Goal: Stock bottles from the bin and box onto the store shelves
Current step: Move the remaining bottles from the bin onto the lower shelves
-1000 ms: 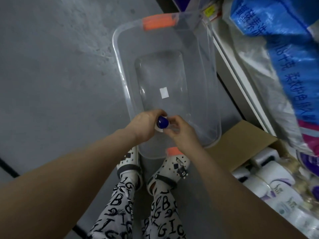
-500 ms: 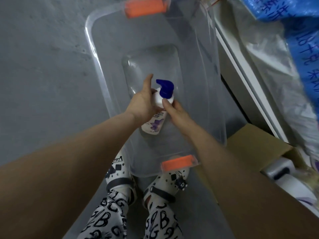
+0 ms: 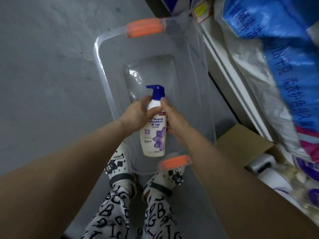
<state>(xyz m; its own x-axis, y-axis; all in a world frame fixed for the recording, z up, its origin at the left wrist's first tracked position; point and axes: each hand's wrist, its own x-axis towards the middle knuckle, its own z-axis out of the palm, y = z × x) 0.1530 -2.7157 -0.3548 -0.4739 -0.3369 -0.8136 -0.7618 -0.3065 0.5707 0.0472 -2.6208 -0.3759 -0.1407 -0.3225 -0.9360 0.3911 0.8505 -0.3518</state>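
A white shampoo bottle point(image 3: 154, 133) with a blue pump top and a purple flower label is held above the clear plastic bin point(image 3: 101, 69), pump pointing away from me. My left hand point(image 3: 136, 114) grips its upper left side and my right hand point(image 3: 172, 121) grips its right side, thumb near the neck. The bin has orange handles at both ends and nothing else shows inside it. At the right, an open cardboard box point(image 3: 241, 144) holds more white bottles point(image 3: 262, 164).
The bin stands on a grey concrete floor point(image 3: 43, 75) just ahead of my feet in white clogs. A white shelf edge point(image 3: 229, 69) runs along the right, with large blue and white bagged goods point(image 3: 284, 57) lying on it.
The bottle has been raised from the bin's near end and tilted so its label faces me. The camera view has shifted slightly.
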